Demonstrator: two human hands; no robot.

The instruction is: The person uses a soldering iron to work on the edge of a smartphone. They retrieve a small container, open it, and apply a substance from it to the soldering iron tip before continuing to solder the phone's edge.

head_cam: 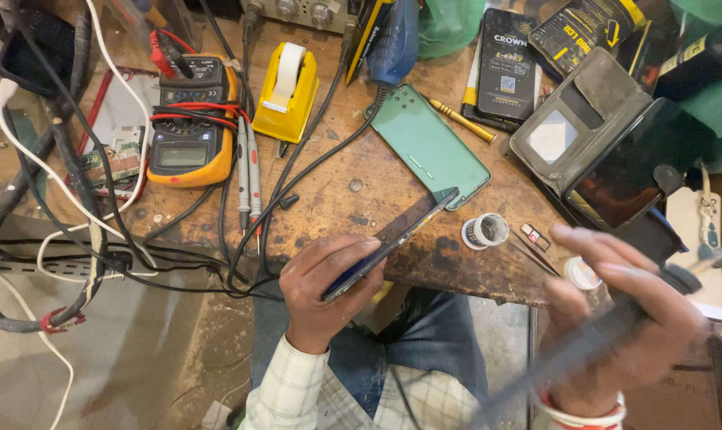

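Hands low at the near edge of a scarred wooden worktop (353, 191), and both are busy. Left hand (325, 287) has its grip closed around a dark phone (389, 243), fingers wrapped under the lower end, the handset held edge-on and tilted so its far end rises over the worktop edge. That far tip sits just beside a green back cover (428, 147) lying flat on the wood. Right hand (616, 310) is blurred, fingers curled around a long dark tool (568, 354) that runs down towards the lap; its exact kind is too smeared to tell, but the grip is clearly closed on it.

Between the two hands, on the worktop, a small round tin (486, 231) stands open, with a tiny dark chip-like piece (534, 236) just to its right. Further back, an orange multimeter (189, 127) lies with its red and black leads draped over it, near a yellow tape dispenser (287, 91). A yellow-handled screwdriver (462, 119) rests beyond the green cover. At the right, a grey wallet case (592, 119) lies open, a dark phone screen in it. Black and white cables (74, 199) trail off the left side.
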